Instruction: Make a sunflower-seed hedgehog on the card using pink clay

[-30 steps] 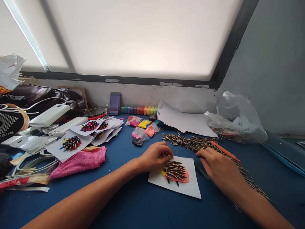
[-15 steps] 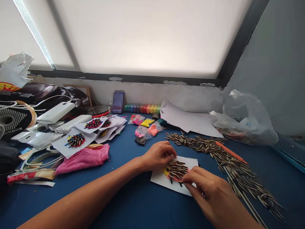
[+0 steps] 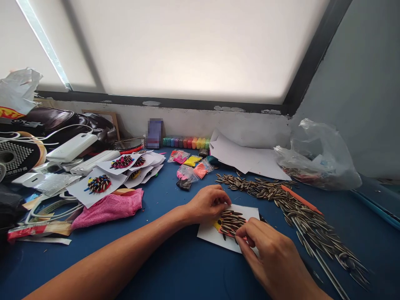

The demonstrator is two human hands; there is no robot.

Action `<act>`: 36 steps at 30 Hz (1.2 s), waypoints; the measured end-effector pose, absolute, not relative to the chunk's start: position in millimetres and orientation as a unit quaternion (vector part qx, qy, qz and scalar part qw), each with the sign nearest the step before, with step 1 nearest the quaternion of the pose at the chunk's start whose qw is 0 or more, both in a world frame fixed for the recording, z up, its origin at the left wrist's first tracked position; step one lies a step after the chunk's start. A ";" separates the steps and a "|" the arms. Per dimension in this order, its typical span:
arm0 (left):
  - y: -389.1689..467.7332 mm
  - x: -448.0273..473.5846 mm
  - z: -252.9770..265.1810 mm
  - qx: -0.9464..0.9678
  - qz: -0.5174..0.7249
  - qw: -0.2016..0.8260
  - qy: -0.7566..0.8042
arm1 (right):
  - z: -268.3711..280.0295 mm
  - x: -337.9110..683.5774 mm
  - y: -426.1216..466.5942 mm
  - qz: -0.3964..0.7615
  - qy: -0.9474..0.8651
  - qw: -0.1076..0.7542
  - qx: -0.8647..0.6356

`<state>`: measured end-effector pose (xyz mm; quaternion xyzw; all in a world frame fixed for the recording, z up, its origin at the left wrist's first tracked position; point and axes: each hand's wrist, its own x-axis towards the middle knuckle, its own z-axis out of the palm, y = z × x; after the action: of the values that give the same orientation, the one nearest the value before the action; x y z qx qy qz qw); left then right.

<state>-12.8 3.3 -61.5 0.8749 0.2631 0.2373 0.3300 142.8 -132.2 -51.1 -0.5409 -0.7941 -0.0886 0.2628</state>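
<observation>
A white paper card (image 3: pixel 208 237) lies on the blue table, bearing a hedgehog-like figure of yellow and salmon clay (image 3: pixel 217 225) covered with striped sunflower seeds (image 3: pixel 231 221). My left hand (image 3: pixel 209 204) rests at the card's upper left edge, fingers curled and closed; whatever lies under them is hidden. At the figure's lower right edge, my right hand (image 3: pixel 265 246) has thumb and forefinger pinched together, seemingly on a sunflower seed that is mostly covered by the fingertips. A long pile of loose sunflower seeds (image 3: pixel 300 216) stretches along the right side.
An orange stick-like tool (image 3: pixel 301 200) and a metal rod (image 3: pixel 331 273) lie on the seed pile. Behind are clay packets (image 3: pixel 193 161), white paper sheets (image 3: pixel 246 158) and a plastic bag (image 3: pixel 325 162). Finished-looking seed cards (image 3: pixel 81 191), a pink cloth (image 3: pixel 109 210) and white devices (image 3: pixel 71 148) crowd the left.
My right hand has shifted slightly left along the figure's lower edge, its fingertips closer to the clay. My left hand stays in place on the card.
</observation>
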 end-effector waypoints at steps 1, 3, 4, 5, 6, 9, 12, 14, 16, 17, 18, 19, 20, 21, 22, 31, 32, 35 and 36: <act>3.0 -12.7 -61.1 0.874 0.236 0.331 0.264 | -51.8 142.3 -131.7 -0.091 -0.794 0.263 -0.541; 2.6 -12.6 -60.5 0.874 0.234 0.332 0.267 | -52.9 141.6 -130.7 -0.093 -0.794 0.261 -0.541; 2.6 -12.5 -60.5 0.874 0.233 0.332 0.268 | -53.4 141.3 -130.2 -0.094 -0.794 0.261 -0.540; 2.6 -12.4 -60.5 0.874 0.233 0.332 0.268 | -53.8 141.0 -129.7 -0.096 -0.795 0.260 -0.540; 2.7 -12.2 -60.7 0.874 0.233 0.332 0.268 | -54.2 140.9 -129.4 -0.097 -0.795 0.259 -0.539; 3.2 -12.0 -61.2 0.873 0.234 0.334 0.267 | -54.7 140.6 -129.0 -0.102 -0.797 0.255 -0.538; 3.3 -12.3 -61.2 0.872 0.233 0.338 0.268 | -54.3 140.0 -129.4 -0.105 -0.802 0.244 -0.535; 3.1 -12.4 -61.2 0.871 0.234 0.340 0.267 | -53.7 139.1 -129.8 -0.109 -0.805 0.237 -0.533; 3.1 -12.6 -61.6 0.871 0.238 0.339 0.265 | -53.3 137.9 -130.2 -0.115 -0.806 0.233 -0.532; 3.1 -12.6 -62.0 0.870 0.240 0.340 0.263 | -53.1 137.3 -130.3 -0.118 -0.806 0.231 -0.532; 3.3 -12.6 -62.3 0.870 0.242 0.340 0.262 | -52.9 136.8 -130.5 -0.120 -0.806 0.229 -0.532; 3.5 -12.6 -62.6 0.870 0.243 0.340 0.261 | -52.7 136.4 -130.5 -0.122 -0.806 0.228 -0.533; 3.7 -12.6 -62.9 0.871 0.244 0.340 0.259 | -52.5 136.1 -130.5 -0.123 -0.806 0.226 -0.533; 3.9 -12.6 -63.0 0.871 0.243 0.339 0.258 | -52.4 135.9 -130.5 -0.123 -0.806 0.224 -0.534; 4.1 -12.6 -63.1 0.872 0.243 0.338 0.257 | -52.3 135.9 -130.4 -0.123 -0.806 0.223 -0.535; 3.4 -12.3 -60.7 0.871 0.238 0.340 0.263 | -49.2 139.6 -132.2 -0.129 -0.803 0.219 -0.539; 3.4 -12.4 -60.6 0.871 0.237 0.340 0.263 | -46.5 141.2 -132.6 -0.132 -0.803 0.222 -0.538; 3.8 -13.0 -60.9 0.869 0.235 0.348 0.263 | -36.0 150.6 -131.8 -0.138 -0.792 0.230 -0.548; 4.0 -13.3 -61.3 0.866 0.235 0.352 0.264 | -32.7 155.5 -130.7 -0.138 -0.783 0.232 -0.560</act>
<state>-13.3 4.0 -61.3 0.8665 0.2644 0.2352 0.3522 155.5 -130.7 -32.7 -0.5602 -0.7833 -0.1381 0.2316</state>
